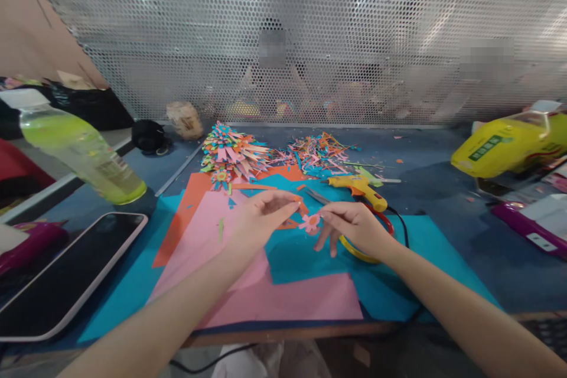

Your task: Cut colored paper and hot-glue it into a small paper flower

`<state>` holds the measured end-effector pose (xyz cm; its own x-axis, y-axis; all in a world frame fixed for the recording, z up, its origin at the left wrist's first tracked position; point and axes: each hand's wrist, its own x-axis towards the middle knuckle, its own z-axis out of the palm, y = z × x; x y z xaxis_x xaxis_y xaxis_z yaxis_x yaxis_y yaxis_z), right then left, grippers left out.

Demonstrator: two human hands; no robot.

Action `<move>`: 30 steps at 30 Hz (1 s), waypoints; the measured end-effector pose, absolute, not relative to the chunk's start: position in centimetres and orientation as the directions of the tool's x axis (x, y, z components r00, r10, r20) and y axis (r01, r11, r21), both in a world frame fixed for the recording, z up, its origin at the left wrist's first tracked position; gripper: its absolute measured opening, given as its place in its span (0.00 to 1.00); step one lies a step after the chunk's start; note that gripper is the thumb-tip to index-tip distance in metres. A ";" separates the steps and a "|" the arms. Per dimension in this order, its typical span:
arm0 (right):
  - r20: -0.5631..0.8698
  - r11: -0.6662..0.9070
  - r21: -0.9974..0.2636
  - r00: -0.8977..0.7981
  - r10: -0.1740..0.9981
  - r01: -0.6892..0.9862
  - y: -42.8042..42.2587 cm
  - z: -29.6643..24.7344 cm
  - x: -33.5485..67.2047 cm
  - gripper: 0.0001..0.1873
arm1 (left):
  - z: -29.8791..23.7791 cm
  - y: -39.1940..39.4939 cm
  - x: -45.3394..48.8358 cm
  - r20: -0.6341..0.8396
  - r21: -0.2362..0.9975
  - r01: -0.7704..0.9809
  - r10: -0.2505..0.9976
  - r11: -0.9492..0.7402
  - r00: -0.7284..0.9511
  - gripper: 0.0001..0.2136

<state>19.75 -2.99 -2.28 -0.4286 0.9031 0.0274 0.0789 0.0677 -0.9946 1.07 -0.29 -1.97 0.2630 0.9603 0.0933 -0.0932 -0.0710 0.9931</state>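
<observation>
Between the thumb and fingertips of my left hand (270, 212) is a small orange paper piece (303, 207). My right hand (352, 224) pinches the edge of a pink paper flower (311, 223) with an orange centre, its lower fingers hanging loosely. The two hands are close together, and the orange piece is just above the flower; whether they touch I cannot tell. Below lie pink paper (283, 304) and blue paper (292, 257). Scissors (361, 251) with a yellow and red handle lie partly hidden by my right hand. A yellow glue gun (361, 186) rests just beyond it.
A cone of colourful paper flowers (233, 156) stands behind my left hand, beside a heap of paper scraps (316, 153). Far left are a green drink bottle (84, 147) and a phone (75, 271). A yellow bottle (496, 144) lies right. A perforated metal panel (336, 29) closes the back.
</observation>
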 end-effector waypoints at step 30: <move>0.013 0.081 -0.984 -0.391 0.920 0.157 -3.0 -1.6 19.8 0.14 | -2.0 -0.9 1.2 -0.010 0.991 -0.126 0.967 0.044 0.256 0.06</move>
